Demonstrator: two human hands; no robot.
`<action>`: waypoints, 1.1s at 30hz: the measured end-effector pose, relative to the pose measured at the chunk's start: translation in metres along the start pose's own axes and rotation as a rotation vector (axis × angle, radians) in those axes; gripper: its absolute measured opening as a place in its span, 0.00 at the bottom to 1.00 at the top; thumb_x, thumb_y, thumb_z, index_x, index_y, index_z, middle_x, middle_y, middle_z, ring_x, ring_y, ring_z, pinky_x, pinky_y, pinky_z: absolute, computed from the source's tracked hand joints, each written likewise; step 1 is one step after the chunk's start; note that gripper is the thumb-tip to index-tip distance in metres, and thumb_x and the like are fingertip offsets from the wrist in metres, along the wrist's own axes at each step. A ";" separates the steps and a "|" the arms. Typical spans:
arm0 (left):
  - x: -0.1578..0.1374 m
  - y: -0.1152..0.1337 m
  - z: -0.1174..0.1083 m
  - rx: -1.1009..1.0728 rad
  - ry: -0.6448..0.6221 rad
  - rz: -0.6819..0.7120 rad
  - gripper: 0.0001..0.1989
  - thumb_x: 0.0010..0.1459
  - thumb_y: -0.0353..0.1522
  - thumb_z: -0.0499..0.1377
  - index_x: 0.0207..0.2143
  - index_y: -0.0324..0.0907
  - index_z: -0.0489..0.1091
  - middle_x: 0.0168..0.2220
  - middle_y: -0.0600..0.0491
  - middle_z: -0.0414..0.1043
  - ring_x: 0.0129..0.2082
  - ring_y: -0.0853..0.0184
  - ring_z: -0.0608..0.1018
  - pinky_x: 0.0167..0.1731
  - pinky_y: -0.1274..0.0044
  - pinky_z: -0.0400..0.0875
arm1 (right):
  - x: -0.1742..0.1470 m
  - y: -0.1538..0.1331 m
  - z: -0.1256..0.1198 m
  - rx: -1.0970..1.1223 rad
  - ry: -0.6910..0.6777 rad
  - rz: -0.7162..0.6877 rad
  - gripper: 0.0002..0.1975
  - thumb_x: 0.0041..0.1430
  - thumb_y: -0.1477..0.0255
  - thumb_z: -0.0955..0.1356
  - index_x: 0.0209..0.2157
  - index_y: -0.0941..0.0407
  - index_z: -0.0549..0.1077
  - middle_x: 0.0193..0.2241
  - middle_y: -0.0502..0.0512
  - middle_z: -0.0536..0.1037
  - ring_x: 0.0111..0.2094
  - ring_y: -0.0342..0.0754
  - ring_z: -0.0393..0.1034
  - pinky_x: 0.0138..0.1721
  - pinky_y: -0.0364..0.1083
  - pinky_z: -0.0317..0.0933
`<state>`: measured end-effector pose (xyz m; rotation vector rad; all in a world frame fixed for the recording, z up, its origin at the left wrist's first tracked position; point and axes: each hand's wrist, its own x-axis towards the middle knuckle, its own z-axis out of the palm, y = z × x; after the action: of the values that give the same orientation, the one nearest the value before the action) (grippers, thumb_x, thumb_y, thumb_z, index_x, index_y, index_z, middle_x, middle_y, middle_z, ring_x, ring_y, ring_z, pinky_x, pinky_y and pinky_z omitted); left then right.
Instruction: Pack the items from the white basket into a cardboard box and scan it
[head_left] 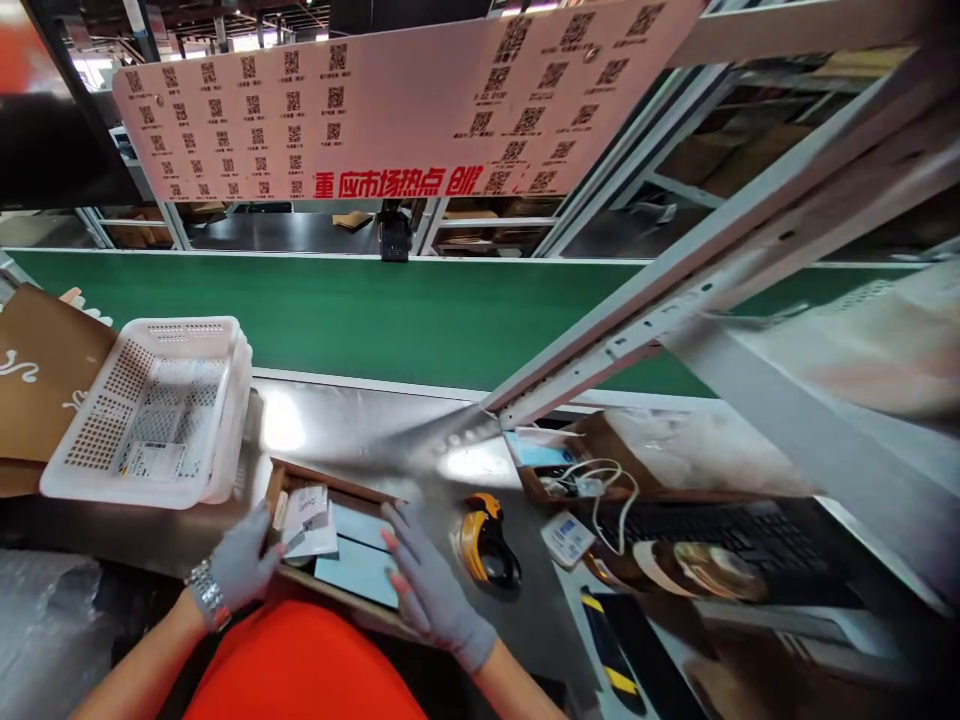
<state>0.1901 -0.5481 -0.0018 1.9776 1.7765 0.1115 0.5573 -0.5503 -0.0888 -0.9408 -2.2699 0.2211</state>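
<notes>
A shallow cardboard box (352, 605) lies on the metal bench close to my body. Inside are light-blue flat packs (356, 570) on the right and a white printed card (311, 522) on the left. My left hand (241, 558), in a grey glove with bare fingertips and a metal wristwatch (208, 595), grips the left end of the box, thumb at its rim. Over the right end, my right hand (435, 588) in a matching glove has its fingers stretched and apart, touching the box's side. Its palm side is hidden.
Stacked white plastic baskets (225, 480) stand at left beside a brown carton (52, 390). A yellow-and-black tape dispenser (486, 545) sits right of the box. Farther right are a keyboard (742, 545) and tape rolls (705, 570). A green conveyor belt (375, 315) runs behind a slanted metal post (600, 345).
</notes>
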 end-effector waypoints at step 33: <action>0.027 0.013 -0.018 0.058 -0.400 0.161 0.53 0.53 0.55 0.77 0.73 0.33 0.74 0.84 0.29 0.47 0.83 0.27 0.50 0.80 0.47 0.59 | 0.117 0.000 0.073 -0.070 -0.661 0.001 0.14 0.79 0.64 0.69 0.54 0.53 0.86 0.48 0.61 0.87 0.49 0.57 0.76 0.46 0.53 0.68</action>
<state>0.2002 -0.5173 0.0123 2.0115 1.3797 -0.2685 0.4500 -0.4640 -0.0848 -1.0073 -2.8901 0.5180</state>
